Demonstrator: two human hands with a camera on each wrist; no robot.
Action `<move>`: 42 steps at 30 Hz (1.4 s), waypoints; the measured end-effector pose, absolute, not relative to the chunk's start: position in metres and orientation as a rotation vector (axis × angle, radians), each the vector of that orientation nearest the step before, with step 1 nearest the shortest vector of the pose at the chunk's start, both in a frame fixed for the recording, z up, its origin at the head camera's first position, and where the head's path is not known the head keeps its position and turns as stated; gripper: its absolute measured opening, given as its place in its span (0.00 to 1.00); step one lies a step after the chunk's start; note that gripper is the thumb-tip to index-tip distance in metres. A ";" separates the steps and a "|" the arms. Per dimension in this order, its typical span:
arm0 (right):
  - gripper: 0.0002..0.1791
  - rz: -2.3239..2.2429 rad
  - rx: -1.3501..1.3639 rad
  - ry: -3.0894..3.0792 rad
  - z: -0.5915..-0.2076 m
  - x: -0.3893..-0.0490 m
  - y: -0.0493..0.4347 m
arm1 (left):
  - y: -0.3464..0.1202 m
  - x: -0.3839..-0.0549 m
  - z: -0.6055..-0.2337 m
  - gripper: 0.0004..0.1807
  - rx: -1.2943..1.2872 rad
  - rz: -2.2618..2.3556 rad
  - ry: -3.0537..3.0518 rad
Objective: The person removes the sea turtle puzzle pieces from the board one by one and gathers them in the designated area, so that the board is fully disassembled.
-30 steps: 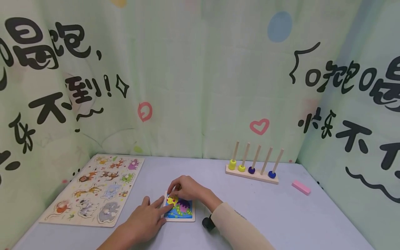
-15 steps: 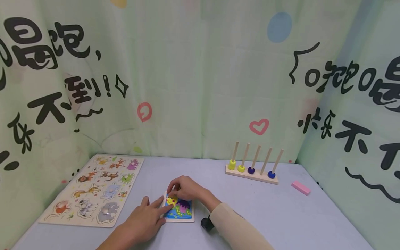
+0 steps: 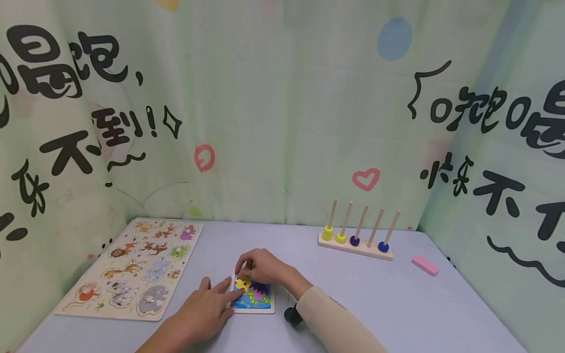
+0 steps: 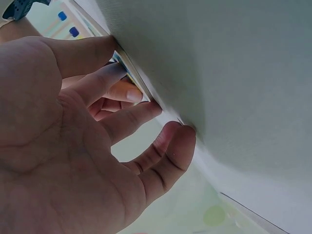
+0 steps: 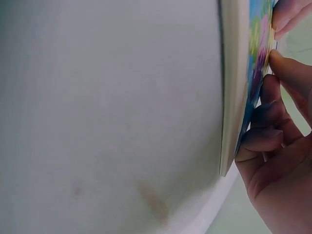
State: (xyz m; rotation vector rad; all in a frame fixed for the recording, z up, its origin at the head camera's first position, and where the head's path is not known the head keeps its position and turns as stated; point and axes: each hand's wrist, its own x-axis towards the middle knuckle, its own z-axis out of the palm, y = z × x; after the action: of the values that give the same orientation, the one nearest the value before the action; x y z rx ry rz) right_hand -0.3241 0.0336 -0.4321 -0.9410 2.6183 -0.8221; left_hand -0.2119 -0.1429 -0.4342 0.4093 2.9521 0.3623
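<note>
A small wooden puzzle board with a blue, purple and yellow picture lies flat on the grey table near the front edge. My left hand rests beside its left edge, fingers straight, the index fingertip touching the picture. My right hand arches over the board's far side, its curled fingers and thumb pinching the yellow puzzle piece. The right wrist view shows the board edge-on, bent fingers on its face. The left wrist view shows my left hand spread against the table.
A large animal puzzle board lies at the left. A wooden peg rack with yellow and blue rings stands at the back right, a pink block beyond it. Printed green curtains close in three sides.
</note>
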 end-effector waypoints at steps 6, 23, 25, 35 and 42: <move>0.02 -0.791 -0.955 2.631 -0.430 -0.325 0.034 | -0.142 -0.212 -0.435 0.24 0.421 0.361 2.959; 0.04 -0.920 -0.857 2.602 -0.432 -0.324 0.033 | -0.142 -0.214 -0.434 0.24 0.423 0.359 2.945; 0.04 -0.930 -0.850 2.595 -0.432 -0.324 0.032 | -0.142 -0.214 -0.435 0.23 0.417 0.360 2.940; 0.04 -0.960 -0.811 2.560 -0.431 -0.322 0.029 | -0.147 -0.214 -0.436 0.24 0.410 0.371 2.936; 0.04 -0.911 -0.832 2.601 -0.432 -0.319 0.031 | -0.145 -0.213 -0.435 0.24 0.425 0.380 2.952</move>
State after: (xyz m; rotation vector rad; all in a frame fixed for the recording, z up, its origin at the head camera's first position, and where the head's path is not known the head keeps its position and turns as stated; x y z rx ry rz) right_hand -0.3194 0.0309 -0.4322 -0.8323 2.6014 -0.9105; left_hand -0.2129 -0.1449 -0.4353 0.4248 2.9517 0.3797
